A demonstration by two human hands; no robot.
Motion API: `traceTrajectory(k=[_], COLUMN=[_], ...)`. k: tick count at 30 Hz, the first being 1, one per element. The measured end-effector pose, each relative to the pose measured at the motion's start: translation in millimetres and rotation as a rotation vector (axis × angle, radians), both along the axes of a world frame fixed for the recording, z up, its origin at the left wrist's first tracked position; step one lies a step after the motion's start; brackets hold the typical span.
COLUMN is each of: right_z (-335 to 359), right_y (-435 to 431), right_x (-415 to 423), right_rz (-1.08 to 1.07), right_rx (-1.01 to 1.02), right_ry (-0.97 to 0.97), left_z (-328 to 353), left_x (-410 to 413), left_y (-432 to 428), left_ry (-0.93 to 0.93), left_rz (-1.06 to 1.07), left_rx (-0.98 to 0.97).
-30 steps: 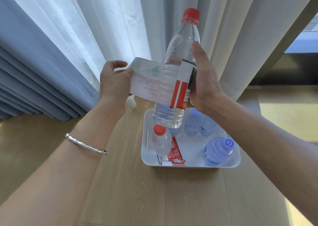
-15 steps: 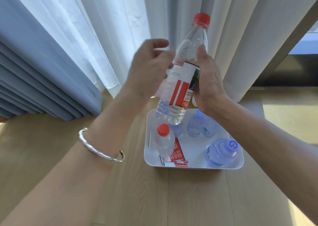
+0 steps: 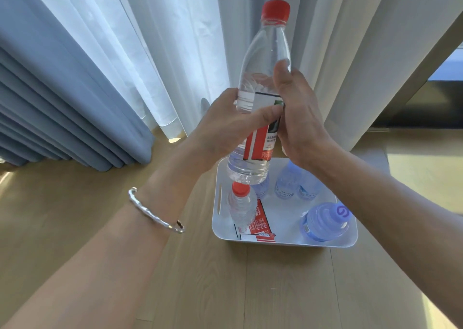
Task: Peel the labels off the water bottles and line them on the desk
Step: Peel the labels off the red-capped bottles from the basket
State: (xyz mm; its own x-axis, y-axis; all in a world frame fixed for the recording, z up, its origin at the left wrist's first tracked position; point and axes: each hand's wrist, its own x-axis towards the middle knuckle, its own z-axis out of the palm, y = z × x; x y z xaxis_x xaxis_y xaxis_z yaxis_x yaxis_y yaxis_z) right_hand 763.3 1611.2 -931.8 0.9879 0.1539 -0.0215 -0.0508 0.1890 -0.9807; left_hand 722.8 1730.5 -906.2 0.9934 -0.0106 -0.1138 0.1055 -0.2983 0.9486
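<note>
I hold the water bottle (image 3: 263,83) up in both hands, its red cap (image 3: 275,9) above my fingers. My left hand (image 3: 225,128) is wrapped closed across its label (image 3: 261,141), thumb on front; my right hand (image 3: 298,120) grips the far side. Below my fingers the white tray (image 3: 288,238) on the surface (image 3: 250,291) holds more bottles (image 3: 241,207).

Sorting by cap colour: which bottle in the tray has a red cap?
The small clear bottle at the white tray's left side; the others there are blue-tinted.
</note>
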Motion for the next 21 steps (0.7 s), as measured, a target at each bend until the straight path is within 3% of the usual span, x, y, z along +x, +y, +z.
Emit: traceTrajectory(k=[5,9,12,15,18,21], right_z=[7,4,0,0,2,6], right_y=[-6,-17,-26,-33,-40,-47], right_x=[5,11,10,12,14,17], right_rz=[0.123,0.136,0.312,0.312,0.253,0.181], right_rx=[-0.141,-0.27,-0.377,-0.486,-0.493,-0.372], right_ry=[-0.063,-0.137,-0.147,-0.175,-0.167,-0.056], left_z=[1,4,4,4,3,-1], left_x=[-2,-4,-5,-5,-5,-3], left_y=[9,21,26,28,29,30], left_ry=[0.045,0.112,0.123,0.113,0.091,0.051], left_rz=[0.085,-0.045,-0.119,-0.123,-0.008,0.165], left_rx=[-0.041,-0.117,-0.199,-0.178,-0.124,-0.114])
